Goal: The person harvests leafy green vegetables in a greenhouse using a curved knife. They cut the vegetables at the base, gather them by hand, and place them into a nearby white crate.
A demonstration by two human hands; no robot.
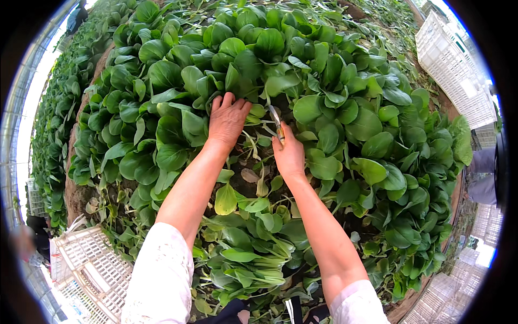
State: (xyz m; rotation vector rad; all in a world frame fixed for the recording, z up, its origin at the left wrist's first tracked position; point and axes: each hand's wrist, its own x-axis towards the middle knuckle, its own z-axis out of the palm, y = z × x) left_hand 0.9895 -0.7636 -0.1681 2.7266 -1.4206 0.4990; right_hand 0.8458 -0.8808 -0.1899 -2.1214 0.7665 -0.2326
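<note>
My left hand [229, 115] grips a bok choy plant [255, 113] at the far middle of the bed, its fingers partly lost among the leaves. Just to the right, my right hand [289, 152] is closed around the handle of a small knife [276, 118]. The metal blade points away from me, close to the pale stalks beside my left hand. Below my hands, trimmed loose leaves and a yellowing leaf [225, 199] lie on dark soil. Nearer to me rests a pile of cut bok choy [259, 259], its pale stems turned to the right.
Dense standing bok choy [364, 121] surrounds the hands on both sides and beyond. White plastic crates stand at the lower left [93, 271], upper right [455, 69] and lower right [441, 295]. Another person's legs [481, 176] show at the right rim, and a blurred person [30, 243] at the left.
</note>
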